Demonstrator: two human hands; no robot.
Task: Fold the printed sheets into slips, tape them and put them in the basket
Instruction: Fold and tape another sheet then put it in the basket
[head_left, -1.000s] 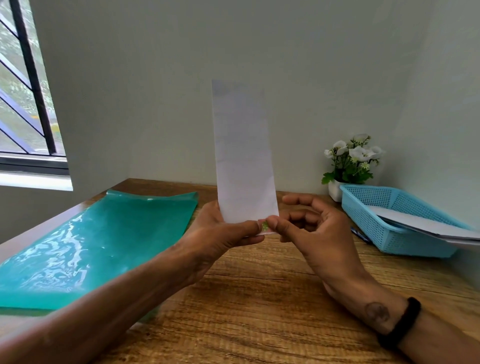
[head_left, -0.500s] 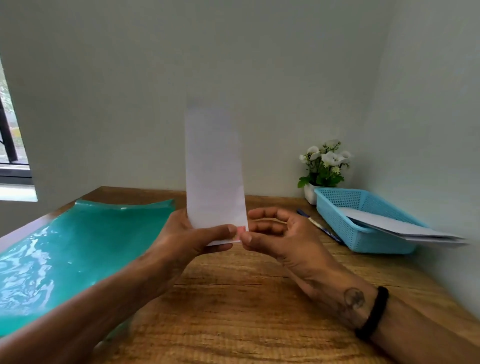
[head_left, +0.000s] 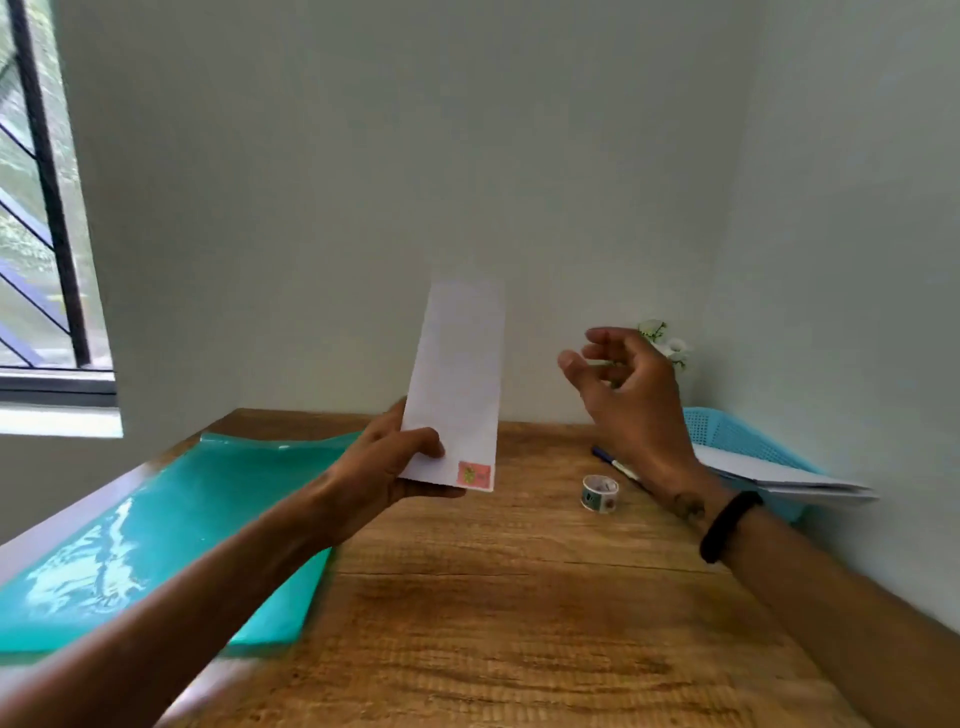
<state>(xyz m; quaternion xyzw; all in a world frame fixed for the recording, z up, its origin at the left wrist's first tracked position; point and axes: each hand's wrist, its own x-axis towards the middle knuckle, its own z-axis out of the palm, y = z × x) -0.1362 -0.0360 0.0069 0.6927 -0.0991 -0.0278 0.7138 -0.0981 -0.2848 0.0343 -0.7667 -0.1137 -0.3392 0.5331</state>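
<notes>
My left hand pinches the lower edge of a long white folded slip, which stands upright over the table. A small pink patterned piece of tape sticks at the slip's lower right corner. My right hand hovers to the right of the slip, fingers loosely spread, holding nothing. A roll of patterned tape lies on the wood below it. The blue basket sits at the right wall with white folded sheets hanging over its front rim.
A teal plastic folder covers the table's left side. A blue pen lies between the tape roll and the basket. A small pot of white flowers stands behind my right hand. The window is at far left.
My right hand has let go of the slip's corner and lifted away to the right. The tape piece now shows on the slip, and the tape roll has come into view.
</notes>
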